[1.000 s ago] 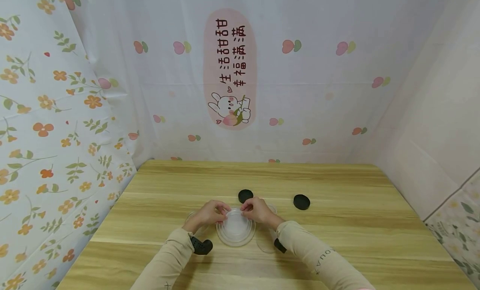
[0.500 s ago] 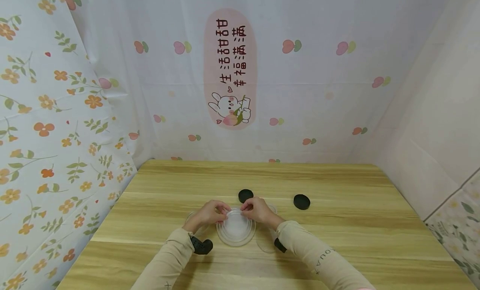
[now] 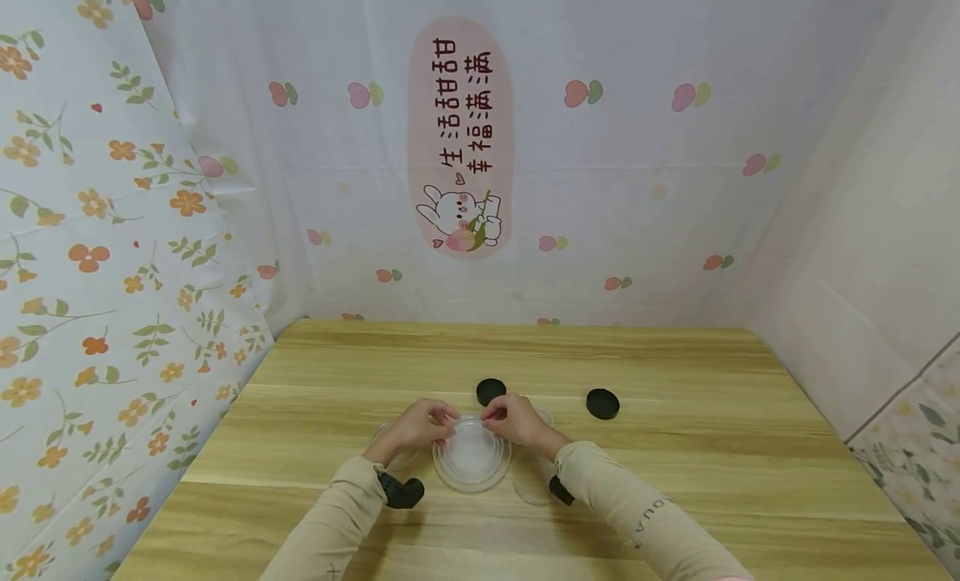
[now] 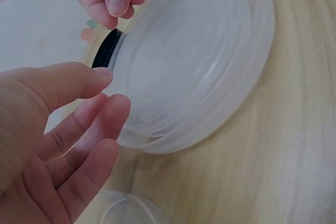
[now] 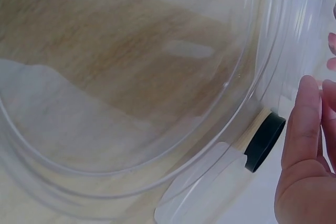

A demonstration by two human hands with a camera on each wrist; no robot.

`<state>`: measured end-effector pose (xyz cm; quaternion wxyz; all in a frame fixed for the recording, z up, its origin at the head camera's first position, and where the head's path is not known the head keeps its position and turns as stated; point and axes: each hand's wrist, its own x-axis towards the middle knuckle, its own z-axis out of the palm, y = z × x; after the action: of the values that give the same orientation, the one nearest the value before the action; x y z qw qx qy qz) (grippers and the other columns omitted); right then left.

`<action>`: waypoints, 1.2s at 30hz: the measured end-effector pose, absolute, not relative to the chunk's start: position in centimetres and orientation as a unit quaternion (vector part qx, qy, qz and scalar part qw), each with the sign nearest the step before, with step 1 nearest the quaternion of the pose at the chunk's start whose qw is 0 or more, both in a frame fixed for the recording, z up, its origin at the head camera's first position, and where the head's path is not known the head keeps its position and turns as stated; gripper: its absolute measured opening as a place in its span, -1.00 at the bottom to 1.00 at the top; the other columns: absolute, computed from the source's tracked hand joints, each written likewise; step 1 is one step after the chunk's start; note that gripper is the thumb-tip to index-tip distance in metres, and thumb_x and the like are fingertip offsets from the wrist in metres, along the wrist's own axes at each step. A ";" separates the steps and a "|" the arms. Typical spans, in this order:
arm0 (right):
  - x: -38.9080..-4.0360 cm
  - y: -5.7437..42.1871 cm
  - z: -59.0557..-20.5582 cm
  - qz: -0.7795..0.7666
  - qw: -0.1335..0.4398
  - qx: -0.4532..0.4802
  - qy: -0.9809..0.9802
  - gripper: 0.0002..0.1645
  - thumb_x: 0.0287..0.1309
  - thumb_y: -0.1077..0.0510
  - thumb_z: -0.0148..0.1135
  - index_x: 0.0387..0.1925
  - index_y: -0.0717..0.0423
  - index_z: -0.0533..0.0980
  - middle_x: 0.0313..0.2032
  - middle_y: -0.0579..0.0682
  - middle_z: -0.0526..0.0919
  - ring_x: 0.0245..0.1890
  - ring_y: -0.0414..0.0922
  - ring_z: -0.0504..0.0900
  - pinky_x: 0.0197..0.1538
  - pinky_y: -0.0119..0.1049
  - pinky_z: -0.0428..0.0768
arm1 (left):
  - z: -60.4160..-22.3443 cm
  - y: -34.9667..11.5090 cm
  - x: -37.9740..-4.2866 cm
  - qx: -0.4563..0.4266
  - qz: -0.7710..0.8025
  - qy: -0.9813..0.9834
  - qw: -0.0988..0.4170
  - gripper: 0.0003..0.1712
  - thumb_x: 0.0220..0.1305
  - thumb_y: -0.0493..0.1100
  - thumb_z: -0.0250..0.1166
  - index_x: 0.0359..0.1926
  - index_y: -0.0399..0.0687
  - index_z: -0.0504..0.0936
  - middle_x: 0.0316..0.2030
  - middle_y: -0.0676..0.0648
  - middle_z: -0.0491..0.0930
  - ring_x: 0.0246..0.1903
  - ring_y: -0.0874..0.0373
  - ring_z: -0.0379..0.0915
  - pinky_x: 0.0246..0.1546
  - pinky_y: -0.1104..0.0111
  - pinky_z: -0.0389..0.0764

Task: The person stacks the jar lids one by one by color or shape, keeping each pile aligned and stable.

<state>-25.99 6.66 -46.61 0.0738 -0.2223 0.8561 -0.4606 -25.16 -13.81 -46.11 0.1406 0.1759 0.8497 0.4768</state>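
Note:
A stack of frosted clear plastic rounds [image 3: 472, 464], narrower toward the middle, lies on the wooden table between the hands. The left hand [image 3: 417, 424] is at its far left edge, fingers loosely bent. In the left wrist view that hand's thumb [image 4: 79, 82] and fingertips stand apart with nothing between them. At the far right edge is the right hand [image 3: 519, 423], its fingertips over the rim. The right wrist view shows its fingers [image 5: 304, 124] fairly straight and close together, partly cut off by the frame. No grip on the stack shows.
Two black round caps lie behind: one [image 3: 491, 392] just past the right hand, another [image 3: 603, 403] farther right. A clear round container [image 3: 531, 488] sits beneath the right wrist, and another [image 4: 131, 211] beside the left hand. Patterned cloth [image 3: 600, 189] hangs behind the table [image 3: 712, 481].

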 end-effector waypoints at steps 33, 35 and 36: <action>-26.6 0.9 -45.2 -0.496 0.085 -0.271 0.821 -0.86 0.02 0.35 0.17 -0.36 0.41 0.53 -0.53 0.03 0.54 -0.59 -0.25 0.50 -0.52 -0.48 0.50 | -45.0 -22.5 -24.4 0.134 0.497 0.857 0.015 -0.73 0.11 -0.40 0.17 -0.15 -0.50 0.48 -0.43 -0.21 0.51 -0.47 0.04 0.45 -0.49 0.41 0.48; -26.6 0.3 -45.2 -0.496 0.084 -0.278 0.818 -0.85 0.02 0.35 0.17 -0.35 0.43 0.52 -0.52 0.05 0.54 -0.59 -0.27 0.48 -0.52 -0.49 0.49 | -45.3 -23.0 -24.4 0.128 0.499 0.857 0.024 -0.73 0.11 -0.40 0.15 -0.14 -0.51 0.47 -0.43 -0.20 0.50 -0.47 0.04 0.46 -0.50 0.40 0.48; -26.7 0.0 -45.3 -0.493 0.082 -0.282 0.819 -0.85 0.01 0.36 0.17 -0.36 0.43 0.52 -0.52 0.06 0.54 -0.58 -0.27 0.48 -0.51 -0.50 0.48 | -45.4 -23.2 -24.3 0.125 0.497 0.859 0.028 -0.72 0.11 -0.40 0.15 -0.13 -0.51 0.47 -0.43 -0.19 0.51 -0.46 0.02 0.46 -0.50 0.39 0.48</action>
<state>-26.65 0.04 -45.29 0.0817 -0.2823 0.8186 -0.4934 -24.33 -23.18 -45.38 0.0276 0.1246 0.8585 0.4966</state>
